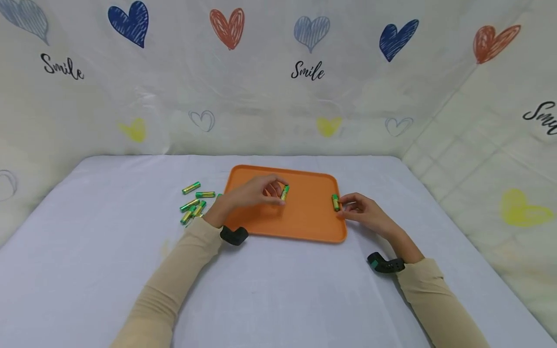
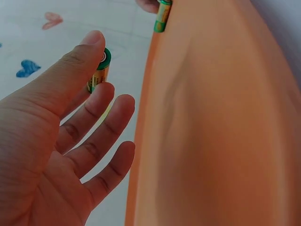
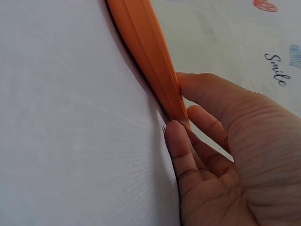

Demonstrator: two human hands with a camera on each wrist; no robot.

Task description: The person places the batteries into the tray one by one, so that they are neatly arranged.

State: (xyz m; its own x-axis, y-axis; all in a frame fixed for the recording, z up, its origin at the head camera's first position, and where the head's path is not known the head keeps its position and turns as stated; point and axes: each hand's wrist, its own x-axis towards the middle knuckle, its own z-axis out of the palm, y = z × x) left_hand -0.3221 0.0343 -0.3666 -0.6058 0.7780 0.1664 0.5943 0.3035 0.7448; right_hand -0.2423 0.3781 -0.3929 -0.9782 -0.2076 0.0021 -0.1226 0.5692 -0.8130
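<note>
Over the middle of an orange tray (image 1: 304, 222), my left hand (image 1: 256, 192) pinches a green and gold battery (image 1: 285, 192) between thumb and fingertips. The left wrist view shows that battery (image 2: 99, 73) end-on past the thumb, the other fingers loosely bent. My right hand (image 1: 363, 211) is at the tray's right edge, thumb and fingers gripping the rim (image 3: 157, 70). Just inside that rim, beside the right fingertips, lies another battery (image 1: 335, 202); the right wrist view hides it behind the tray wall.
Several loose batteries (image 1: 190, 188) lie scattered on the white cloth (image 1: 278, 290) left of the tray, some partly hidden by the left wrist. Behind the table hangs a white backdrop (image 1: 261, 96) printed with hearts and lettering. Both wrists wear black bands (image 1: 234, 236).
</note>
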